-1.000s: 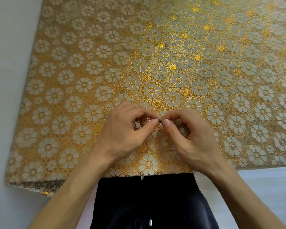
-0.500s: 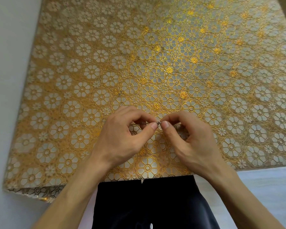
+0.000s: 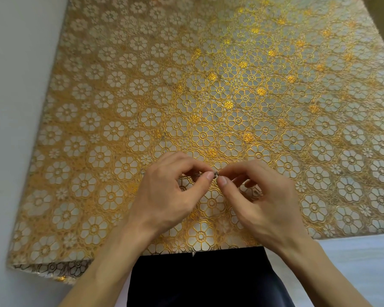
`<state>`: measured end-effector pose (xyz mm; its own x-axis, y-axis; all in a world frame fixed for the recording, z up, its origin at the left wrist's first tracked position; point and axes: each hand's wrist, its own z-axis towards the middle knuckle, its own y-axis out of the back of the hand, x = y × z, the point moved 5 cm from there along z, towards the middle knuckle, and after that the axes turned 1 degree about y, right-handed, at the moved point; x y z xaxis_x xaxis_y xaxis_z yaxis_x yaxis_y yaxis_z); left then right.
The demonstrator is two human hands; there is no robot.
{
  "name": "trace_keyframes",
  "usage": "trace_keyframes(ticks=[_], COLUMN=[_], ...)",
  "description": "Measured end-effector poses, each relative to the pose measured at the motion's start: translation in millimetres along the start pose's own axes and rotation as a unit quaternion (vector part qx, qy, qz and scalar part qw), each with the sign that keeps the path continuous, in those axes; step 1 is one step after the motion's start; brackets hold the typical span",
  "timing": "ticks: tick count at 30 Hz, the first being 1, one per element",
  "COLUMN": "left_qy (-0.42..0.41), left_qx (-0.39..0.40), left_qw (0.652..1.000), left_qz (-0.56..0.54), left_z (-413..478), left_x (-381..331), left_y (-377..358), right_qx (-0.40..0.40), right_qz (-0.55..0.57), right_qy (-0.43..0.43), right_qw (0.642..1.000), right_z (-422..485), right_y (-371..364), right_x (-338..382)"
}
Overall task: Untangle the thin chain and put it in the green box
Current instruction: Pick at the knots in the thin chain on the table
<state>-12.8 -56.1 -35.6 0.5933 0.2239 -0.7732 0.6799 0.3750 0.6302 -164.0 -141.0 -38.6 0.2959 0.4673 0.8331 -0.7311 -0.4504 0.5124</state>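
Count: two hands, one chain, one cloth. Your left hand (image 3: 164, 196) and right hand (image 3: 264, 202) each pinch the thin chain (image 3: 215, 173) between thumb and forefinger, over the gold flower-patterned cloth (image 3: 231, 85). Only a small dark knot shows; your fingers hide the rest. The cloth's far edge is cut off.

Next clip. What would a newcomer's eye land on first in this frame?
The gold flower-patterned tablecloth fills nearly the whole view. Low at centre, the left hand and right hand meet tip to tip just above it. Together they pinch a tiny dark knot of chain.
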Motion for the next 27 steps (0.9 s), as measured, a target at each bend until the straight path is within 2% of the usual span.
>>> trace_keyframes(ticks=[14, 18, 23, 27], left_qy=[-0.027, -0.025, 0.023, 0.01], left_qx=[-0.021, -0.017, -0.009, -0.004], left_qw=[0.999, 0.999, 0.999, 1.0], left_qz=[0.031, 0.017, -0.027, -0.005], left_z=[-3, -6, -7, -6], left_x=[-4, -3, 0, -1], left_y=[0, 1, 3, 2], right_qx=[0.012, 0.012, 0.005, 0.008], right_qz=[0.038, 0.03, -0.028, -0.059], right_qy=[-0.07, -0.057, -0.001, 0.036], right_qw=[0.997, 0.998, 1.0, 0.998], right_z=[1, 2, 2, 2], right_y=[-12, -13, -14, -14], right_x=[-7, -6, -4, -5])
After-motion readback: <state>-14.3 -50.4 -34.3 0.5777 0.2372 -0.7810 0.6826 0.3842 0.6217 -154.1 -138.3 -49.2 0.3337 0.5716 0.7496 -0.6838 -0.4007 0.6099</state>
